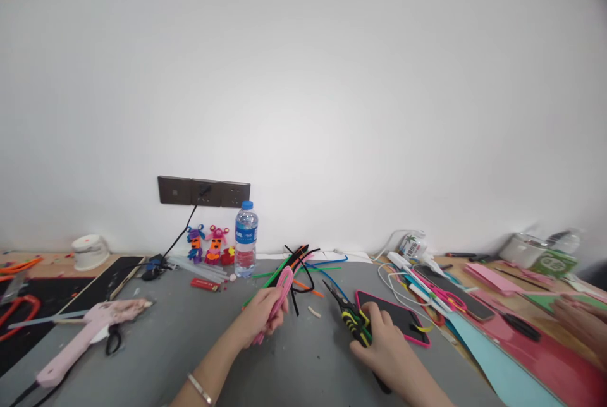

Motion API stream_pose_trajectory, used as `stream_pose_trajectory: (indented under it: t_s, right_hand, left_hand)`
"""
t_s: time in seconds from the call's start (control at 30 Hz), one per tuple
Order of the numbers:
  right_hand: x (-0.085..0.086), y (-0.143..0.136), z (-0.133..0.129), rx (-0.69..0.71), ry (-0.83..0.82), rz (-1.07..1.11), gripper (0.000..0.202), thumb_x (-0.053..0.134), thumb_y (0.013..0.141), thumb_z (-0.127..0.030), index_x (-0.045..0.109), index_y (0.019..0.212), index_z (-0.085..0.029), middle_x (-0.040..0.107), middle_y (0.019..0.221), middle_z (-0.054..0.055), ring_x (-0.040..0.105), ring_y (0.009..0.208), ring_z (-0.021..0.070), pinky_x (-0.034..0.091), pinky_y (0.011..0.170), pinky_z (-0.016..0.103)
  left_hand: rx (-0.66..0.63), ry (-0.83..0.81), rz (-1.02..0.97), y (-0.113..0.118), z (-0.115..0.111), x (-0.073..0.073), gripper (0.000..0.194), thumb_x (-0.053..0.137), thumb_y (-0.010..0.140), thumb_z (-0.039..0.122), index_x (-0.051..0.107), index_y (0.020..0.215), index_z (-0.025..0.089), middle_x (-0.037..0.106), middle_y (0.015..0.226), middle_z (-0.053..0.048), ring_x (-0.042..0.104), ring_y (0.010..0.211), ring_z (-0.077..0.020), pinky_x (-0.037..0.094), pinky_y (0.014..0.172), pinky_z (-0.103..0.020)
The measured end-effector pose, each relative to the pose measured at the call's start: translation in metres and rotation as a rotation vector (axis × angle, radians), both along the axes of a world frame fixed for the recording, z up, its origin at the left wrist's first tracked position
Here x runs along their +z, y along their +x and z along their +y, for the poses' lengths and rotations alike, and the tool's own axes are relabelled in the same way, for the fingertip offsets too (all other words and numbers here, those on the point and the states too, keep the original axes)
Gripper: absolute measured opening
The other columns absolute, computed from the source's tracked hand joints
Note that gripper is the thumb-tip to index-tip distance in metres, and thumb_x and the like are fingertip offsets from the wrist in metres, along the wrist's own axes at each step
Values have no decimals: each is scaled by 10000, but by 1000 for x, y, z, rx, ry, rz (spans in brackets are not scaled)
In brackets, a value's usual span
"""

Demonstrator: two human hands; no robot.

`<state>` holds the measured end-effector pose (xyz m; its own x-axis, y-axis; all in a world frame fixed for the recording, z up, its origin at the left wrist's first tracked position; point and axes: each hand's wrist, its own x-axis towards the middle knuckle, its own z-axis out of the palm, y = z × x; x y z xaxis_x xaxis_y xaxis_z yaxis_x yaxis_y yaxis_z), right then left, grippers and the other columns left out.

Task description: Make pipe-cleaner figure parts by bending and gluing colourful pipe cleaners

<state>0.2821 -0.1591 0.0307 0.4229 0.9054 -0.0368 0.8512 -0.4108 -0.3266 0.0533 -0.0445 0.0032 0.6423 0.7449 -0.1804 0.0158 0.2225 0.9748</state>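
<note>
My left hand (263,313) is closed around a folded bundle of pink pipe cleaners (284,280), with the looped end standing up above the fingers. Scissors (348,313) with dark pointed blades and black-and-yellow handles lie at a slant on the grey mat, and my right hand (383,337) has its fingers around the handles. Just behind my left hand is a loose pile of black, green, orange and blue pipe cleaners (303,268). A small white piece (313,311) lies between the hands. Beside my right hand is a pink-cased phone (396,318).
A water bottle (246,239) stands near the wall beside small figures (215,246) and a red packet (204,284). A pink glue gun (78,340) with a cord lies at left. White cables (396,290) and coloured sheets (497,350) are at right, near another person's hands (581,321).
</note>
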Motion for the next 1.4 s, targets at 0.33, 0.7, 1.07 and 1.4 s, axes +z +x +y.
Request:
stream_pose_trajectory:
  t_s: [0.33,0.7,1.07,1.4]
  right_hand:
    - [23,17,-37,157,37,1469,544,472,732,-589,682,1029,-185,703,993,169,675,876,322,506,815,430]
    - [2,-32,-26,504,-167,2009,605,604,703,-569,597,1169,-183,652,1070,149,628,1012,320,452,868,397]
    - [-21,-28,1,458,-67,1702,529,706,621,-524,685,1043,-207,705,988,117,591,1030,384,419,897,469]
    - [-29,-42,-10,463,-152,1995,685,719,609,-546,606,1194,-207,691,961,126,665,889,318,432,860,458]
  left_hand:
    - [-24,99,103,-1,-4,0,288,465,807,502,468,772,216,303,449,138,146,354,-55,146,365,-185]
    - [118,373,244,-1,-1,-9,441,335,890,583,502,754,198,334,482,98,311,439,-109,237,472,-228]
    - [53,601,304,2,-11,2,329,340,936,421,535,805,189,432,592,56,447,567,-146,313,569,-241]
    - [10,800,344,0,-17,11,338,263,989,329,566,929,194,519,556,46,530,537,-152,363,582,-220]
